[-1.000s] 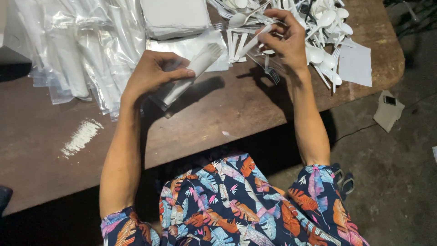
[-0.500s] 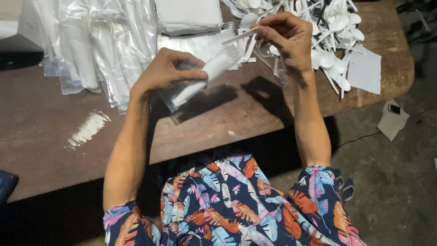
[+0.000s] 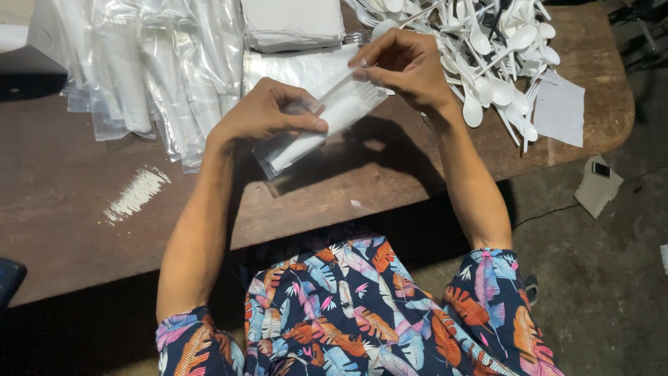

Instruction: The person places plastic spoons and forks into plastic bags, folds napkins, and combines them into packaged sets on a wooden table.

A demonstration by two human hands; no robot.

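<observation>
Brown wooden surface (image 3: 431,181), cutlery heaped behind. My left hand (image 3: 268,111) fingers grip the clear sleeve (image 3: 316,129) above it; right hand (image 3: 407,66) pinches a white utensil (image 3: 341,83) at its mouth. I'd judge keeping the mouth spread eases insertion.

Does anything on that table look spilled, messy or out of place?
Yes. A white smear marks the bare brown table left of the left hand, like spilled powder or scuffed paint. The white plastic spoons beyond the right hand lie in a tangled heap.
</observation>
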